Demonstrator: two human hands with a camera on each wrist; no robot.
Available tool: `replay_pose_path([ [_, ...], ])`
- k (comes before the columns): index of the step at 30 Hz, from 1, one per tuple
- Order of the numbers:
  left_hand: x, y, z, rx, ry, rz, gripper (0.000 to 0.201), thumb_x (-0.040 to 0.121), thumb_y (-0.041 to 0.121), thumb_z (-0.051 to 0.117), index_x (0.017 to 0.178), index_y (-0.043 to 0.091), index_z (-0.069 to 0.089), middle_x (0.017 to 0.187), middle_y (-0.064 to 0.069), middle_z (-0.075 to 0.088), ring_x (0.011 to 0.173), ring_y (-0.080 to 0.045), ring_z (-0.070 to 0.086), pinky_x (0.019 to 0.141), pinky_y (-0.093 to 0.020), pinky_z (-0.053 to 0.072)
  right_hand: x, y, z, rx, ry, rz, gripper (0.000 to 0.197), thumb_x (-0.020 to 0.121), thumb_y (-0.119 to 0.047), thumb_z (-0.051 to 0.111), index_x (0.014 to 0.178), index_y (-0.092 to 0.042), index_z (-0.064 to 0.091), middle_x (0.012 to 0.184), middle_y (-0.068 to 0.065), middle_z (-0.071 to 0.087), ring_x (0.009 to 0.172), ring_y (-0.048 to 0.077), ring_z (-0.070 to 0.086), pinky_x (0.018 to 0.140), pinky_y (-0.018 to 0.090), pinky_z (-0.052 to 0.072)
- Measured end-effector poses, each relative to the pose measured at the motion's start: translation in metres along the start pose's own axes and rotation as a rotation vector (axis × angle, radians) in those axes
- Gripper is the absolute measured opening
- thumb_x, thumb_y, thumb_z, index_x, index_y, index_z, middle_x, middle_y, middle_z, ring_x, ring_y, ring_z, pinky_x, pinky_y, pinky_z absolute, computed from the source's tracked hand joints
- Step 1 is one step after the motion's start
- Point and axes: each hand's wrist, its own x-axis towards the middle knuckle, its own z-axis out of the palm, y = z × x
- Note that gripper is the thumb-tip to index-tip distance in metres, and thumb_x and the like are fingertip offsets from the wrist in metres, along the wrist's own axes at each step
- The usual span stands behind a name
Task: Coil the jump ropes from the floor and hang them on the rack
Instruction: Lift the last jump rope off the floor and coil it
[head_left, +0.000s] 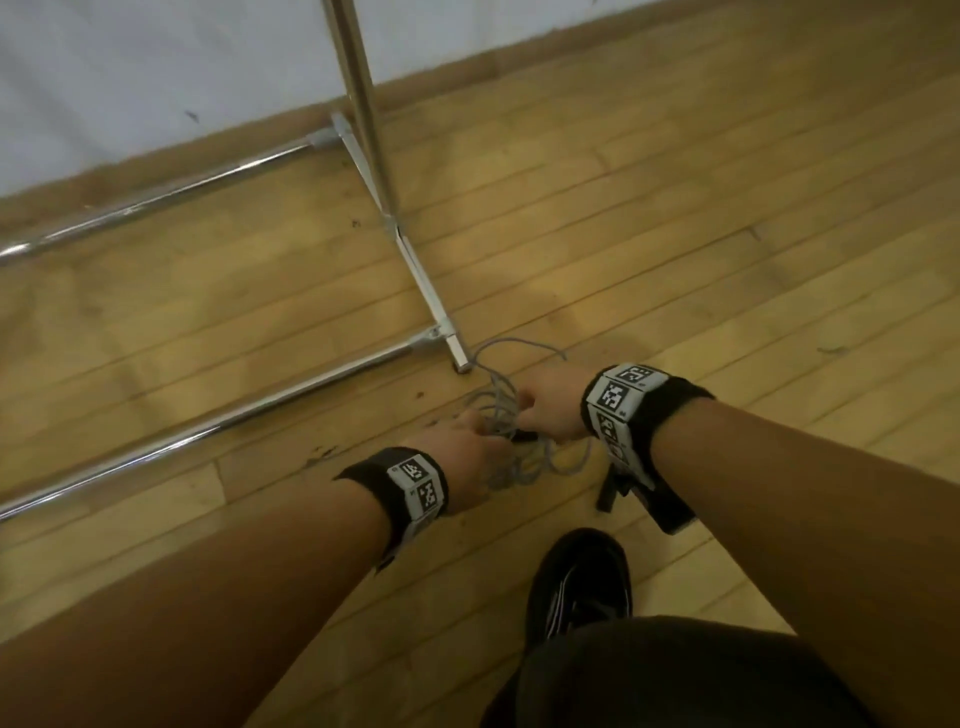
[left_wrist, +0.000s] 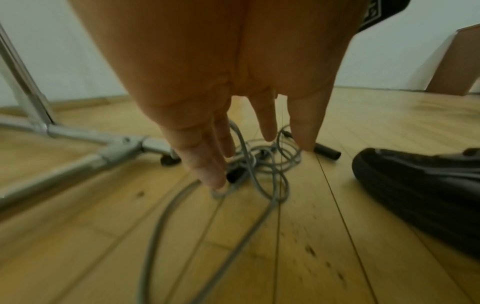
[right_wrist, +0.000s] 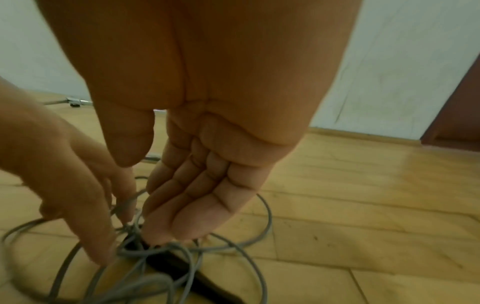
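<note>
- The grey jump rope (head_left: 511, 415) lay in a loose tangle on the wooden floor (head_left: 675, 249), just beside the near foot of the chrome rack (head_left: 436, 317), which stood at about 11 o'clock from the pile.
- The left hand (head_left: 467, 449) reached down at the 8 o'clock side of the tangle, fingers (left_wrist: 207, 164) extended and spread; their tips were among the strands, but no closed grasp showed.
- The right hand (head_left: 545, 410) came in from 3 o'clock with fingers (right_wrist: 182, 205) gently bent and thumb apart, tips at the knot over a black handle (right_wrist: 182, 265); whether it had pinched anything yet could not be told.
- A second black handle (left_wrist: 327, 152) lay at the far edge of the pile in the left wrist view.
- A black shoe (head_left: 579, 582) stood at 6 o'clock, near the loops.
- Risks, as judged:
  - lifting from the middle could tighten the crossings into a knot, since the strands overlapped many times;
  - a loop lying beside the rack foot could snag on it as the rope came up;
  - a stray loop could catch under the shoe;
  - coiling before finding a handle would likely leave uneven loops that slip off the rack.
</note>
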Motion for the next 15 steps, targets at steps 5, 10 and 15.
replay_pose_path([
  [5,0.028,-0.019,0.041,0.045,-0.033,-0.036,0.042,0.103,0.019,0.059,0.142,0.031,0.056,0.152,-0.006,0.044,0.127,-0.032,0.054,0.098,-0.042,0.053,0.026,0.005,0.024,0.017,-0.067,0.016,0.031,0.104,-0.036,0.054,0.121,-0.013,0.064,0.117,0.013,0.069,0.098,0.029,0.066,0.068,0.031,0.046],
  [10,0.008,-0.054,0.042,-0.069,-0.037,0.002,0.013,0.101,0.020,0.059,0.109,0.030,0.057,0.113,0.001,0.061,0.093,-0.021,0.059,0.072,-0.033,0.051,0.040,-0.005,0.041,-0.014,-0.049,-0.002,0.040,0.099,-0.035,0.060,0.137,-0.023,0.054,0.131,0.005,0.061,0.110,0.025,0.061,0.087,0.036,0.053],
  [15,-0.046,-0.090,0.016,-0.561,0.155,-0.018,0.022,0.093,0.022,0.070,0.086,0.034,0.053,0.090,0.006,0.063,0.075,-0.015,0.064,0.061,-0.030,0.049,0.049,-0.028,0.050,0.016,-0.104,-0.051,0.046,0.097,-0.029,0.059,0.142,-0.028,0.050,0.139,0.003,0.056,0.113,0.025,0.059,0.084,0.036,0.054],
])
